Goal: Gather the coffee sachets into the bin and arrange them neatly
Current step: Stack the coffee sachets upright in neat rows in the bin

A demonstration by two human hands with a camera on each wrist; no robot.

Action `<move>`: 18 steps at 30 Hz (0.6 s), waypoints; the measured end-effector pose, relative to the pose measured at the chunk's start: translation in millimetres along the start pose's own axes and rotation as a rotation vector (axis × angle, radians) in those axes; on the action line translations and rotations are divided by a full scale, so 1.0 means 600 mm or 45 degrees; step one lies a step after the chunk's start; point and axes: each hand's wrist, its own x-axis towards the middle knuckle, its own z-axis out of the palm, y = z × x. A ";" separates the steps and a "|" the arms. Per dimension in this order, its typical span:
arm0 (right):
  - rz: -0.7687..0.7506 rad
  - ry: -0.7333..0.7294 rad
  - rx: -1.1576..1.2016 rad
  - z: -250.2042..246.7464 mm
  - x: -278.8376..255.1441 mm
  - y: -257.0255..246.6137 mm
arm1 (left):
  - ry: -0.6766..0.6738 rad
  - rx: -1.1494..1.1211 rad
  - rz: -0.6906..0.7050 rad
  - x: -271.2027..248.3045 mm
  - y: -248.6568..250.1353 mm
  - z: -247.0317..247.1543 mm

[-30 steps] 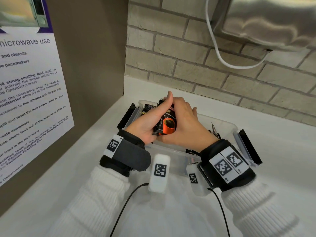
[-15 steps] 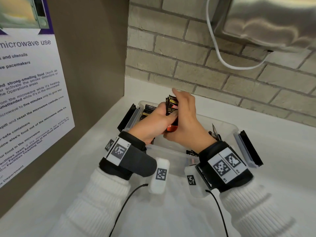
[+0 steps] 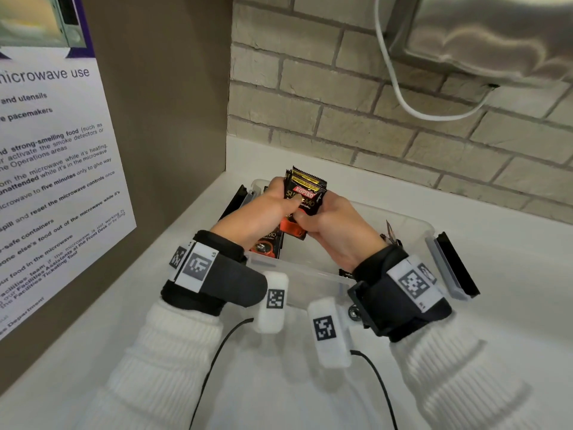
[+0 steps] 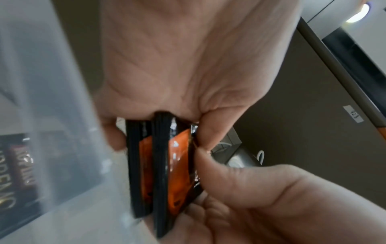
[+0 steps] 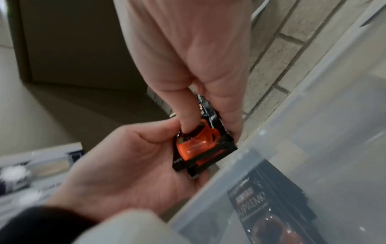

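- Squaring step in hand: stack of sachets (image 3: 305, 197) pinched upright between left hand (image 3: 266, 209) and right hand (image 3: 333, 226), fingers curled round it.
- Held above bin (image 3: 412, 226); other sachets (image 3: 266, 243) lying at 7 o'clock.
- Next, judged: edges evened, stack lowered in alongside.

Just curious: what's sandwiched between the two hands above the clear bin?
A small stack of coffee sachets, gripped by left hand and right hand; head view shows it.

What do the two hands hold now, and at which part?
Both hands, left and right, grip a small stack of black-and-orange foil coffee sachets by its lower half.
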 end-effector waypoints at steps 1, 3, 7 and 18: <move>-0.004 0.039 -0.073 0.006 0.001 0.001 | -0.002 0.018 -0.015 0.002 -0.002 -0.004; 0.017 0.132 -0.138 0.017 0.006 0.008 | 0.002 0.111 -0.057 0.008 -0.009 -0.011; 0.162 0.308 -0.302 0.036 0.019 0.038 | 0.217 0.458 -0.080 0.024 -0.028 -0.040; 0.342 0.059 -1.223 0.071 0.057 0.047 | 0.134 0.746 -0.354 0.023 -0.060 -0.091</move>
